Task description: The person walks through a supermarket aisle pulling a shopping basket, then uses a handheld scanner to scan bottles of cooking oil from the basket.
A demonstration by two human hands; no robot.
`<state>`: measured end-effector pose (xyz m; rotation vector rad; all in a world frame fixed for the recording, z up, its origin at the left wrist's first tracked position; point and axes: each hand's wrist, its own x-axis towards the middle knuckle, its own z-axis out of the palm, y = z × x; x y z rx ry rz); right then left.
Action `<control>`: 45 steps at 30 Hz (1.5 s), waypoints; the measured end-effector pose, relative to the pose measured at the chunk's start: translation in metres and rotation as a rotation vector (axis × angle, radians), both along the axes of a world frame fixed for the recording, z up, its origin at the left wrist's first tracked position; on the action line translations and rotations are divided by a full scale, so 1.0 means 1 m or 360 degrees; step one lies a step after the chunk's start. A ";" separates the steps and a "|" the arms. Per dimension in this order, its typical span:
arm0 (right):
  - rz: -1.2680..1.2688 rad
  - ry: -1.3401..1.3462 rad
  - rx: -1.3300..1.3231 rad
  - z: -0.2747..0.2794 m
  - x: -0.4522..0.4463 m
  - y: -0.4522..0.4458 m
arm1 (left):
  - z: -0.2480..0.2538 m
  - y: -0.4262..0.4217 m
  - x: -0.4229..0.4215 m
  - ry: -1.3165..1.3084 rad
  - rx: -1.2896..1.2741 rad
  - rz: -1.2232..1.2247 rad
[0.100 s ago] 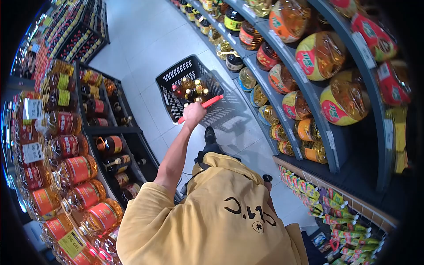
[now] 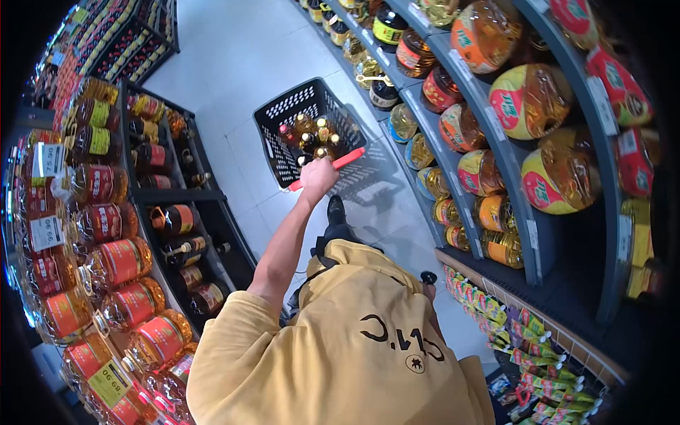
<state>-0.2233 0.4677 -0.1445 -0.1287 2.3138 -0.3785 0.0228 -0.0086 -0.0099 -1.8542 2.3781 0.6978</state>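
Near the middle of the frame, the left hand [image 2: 319, 176] grips the red handle [image 2: 350, 156] of a black basket [image 2: 265, 120] with slotted walls; several bottles [image 2: 307, 140] with pale caps stand grouped inside. The right hand [image 2: 430, 291], right of centre, is mostly hidden beside a small dark round object [image 2: 428, 278]. A yellow shirt [image 2: 333, 347] fills the bottom centre, with a black shoe [image 2: 336, 210] above it. Large oil bottles [image 2: 528, 103] line shelves at upper right; red-labelled bottles [image 2: 119, 264] crowd the left, a yellow price tag [image 2: 110, 383] at lower left. Colourful packets [image 2: 549, 368] hang at lower right.
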 end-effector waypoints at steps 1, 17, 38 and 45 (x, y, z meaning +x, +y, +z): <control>0.0033 -0.0020 -0.0036 0.018 -0.006 -0.019 | 0.006 -0.001 -0.004 0.0021 0.0023 0.0007; 0.0072 -0.0055 -0.0156 0.067 0.002 -0.155 | 0.017 -0.035 0.002 0.0239 0.0769 -0.0252; 0.0315 -0.0063 -0.0157 0.039 -0.037 -0.264 | 0.014 -0.020 -0.001 0.0190 0.0322 -0.0188; 0.0300 -0.0196 -0.0303 0.017 -0.101 -0.290 | 0.007 -0.013 -0.007 0.0021 0.0116 -0.0127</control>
